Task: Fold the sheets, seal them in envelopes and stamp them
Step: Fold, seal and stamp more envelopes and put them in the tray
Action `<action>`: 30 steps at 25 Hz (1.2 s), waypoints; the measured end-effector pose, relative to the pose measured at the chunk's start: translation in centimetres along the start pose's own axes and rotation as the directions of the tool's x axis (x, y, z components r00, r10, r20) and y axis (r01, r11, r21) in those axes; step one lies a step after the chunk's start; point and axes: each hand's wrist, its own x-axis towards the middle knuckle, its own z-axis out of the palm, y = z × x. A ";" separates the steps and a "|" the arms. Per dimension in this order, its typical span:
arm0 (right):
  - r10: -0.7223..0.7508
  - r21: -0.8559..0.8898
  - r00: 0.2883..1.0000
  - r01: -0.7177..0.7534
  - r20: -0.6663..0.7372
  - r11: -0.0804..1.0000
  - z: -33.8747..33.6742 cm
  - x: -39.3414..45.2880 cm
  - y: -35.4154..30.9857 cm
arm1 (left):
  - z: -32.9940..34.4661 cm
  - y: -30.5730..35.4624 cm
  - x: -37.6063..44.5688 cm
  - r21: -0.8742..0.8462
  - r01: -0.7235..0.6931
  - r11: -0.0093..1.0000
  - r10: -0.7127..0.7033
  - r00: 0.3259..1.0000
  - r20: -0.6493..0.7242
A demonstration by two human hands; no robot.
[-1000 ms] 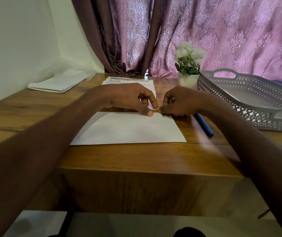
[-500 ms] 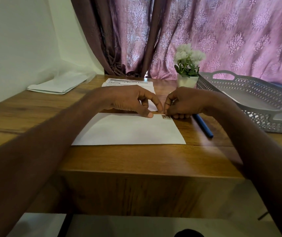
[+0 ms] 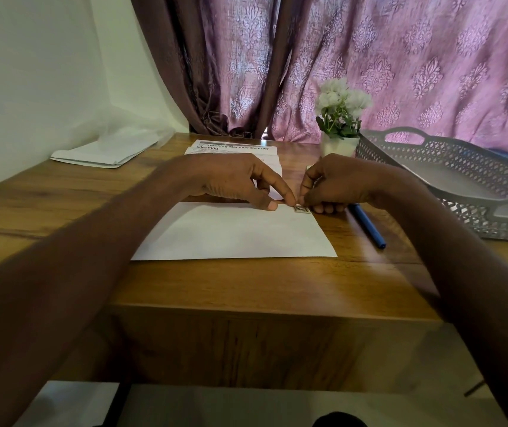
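A white envelope [image 3: 234, 232] lies flat on the wooden table [image 3: 246, 282] in front of me. A small stamp [image 3: 302, 209] sits at its far right corner. My left hand [image 3: 240, 183] rests at the envelope's far edge, forefinger and thumb tips down just left of the stamp. My right hand [image 3: 336, 183] is curled at the stamp's right side, fingertips meeting the left hand's; whether it pinches something small is hidden. Printed sheets [image 3: 234, 147] lie behind the hands, partly covered.
A blue pen [image 3: 368, 226] lies right of the envelope. A grey perforated tray [image 3: 449, 167] stands at the right, a small white flower pot [image 3: 339, 143] behind my right hand. More white envelopes [image 3: 105, 151] sit at the far left by the wall.
The stamp has come into sight on the envelope's corner as my right hand shifted slightly back. Both hands stay close together at that corner.
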 end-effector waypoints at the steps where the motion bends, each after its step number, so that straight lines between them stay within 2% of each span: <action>1: -0.003 0.003 1.000 0.003 -0.001 1.000 0.0 0.0 0.0 | 0.0 0.0 0.0 -0.001 0.001 1.000 -0.001 1.000 0.000; 8: -0.055 -0.073 0.992 0.064 0.113 0.995 -0.5 -0.1 0.2 | -0.1 -0.1 0.0 0.012 0.011 1.000 -0.011 1.000 -0.010; 11: -0.076 -0.046 0.983 0.085 0.165 0.995 -0.8 -0.6 0.4 | -0.1 0.0 0.1 0.017 0.016 1.000 -0.016 1.000 -0.013; 16: -0.086 -0.073 0.985 0.098 0.152 0.993 -0.4 -0.2 0.2 | 0.0 -0.1 0.0 0.005 0.022 1.000 -0.022 1.000 -0.017; 19: -0.085 -0.081 0.978 0.102 0.190 0.991 -0.5 -0.4 0.1 | 0.0 0.0 0.1 0.012 0.039 0.999 -0.039 0.999 -0.021; 24: -0.107 -0.025 0.979 0.113 0.173 0.993 -0.7 -0.7 0.4 | -0.1 -0.1 0.2 0.023 0.026 0.999 -0.026 1.000 -0.005; 28: -0.087 -0.097 0.974 0.110 0.211 0.989 -0.5 -0.7 -0.2 | -0.1 -0.2 0.2 0.028 0.034 0.999 -0.034 0.999 -0.014; 30: -0.087 -0.075 0.972 0.106 0.220 0.992 -0.8 -0.8 0.1 | -0.1 -0.2 0.2 0.026 0.040 0.999 -0.039 0.999 -0.006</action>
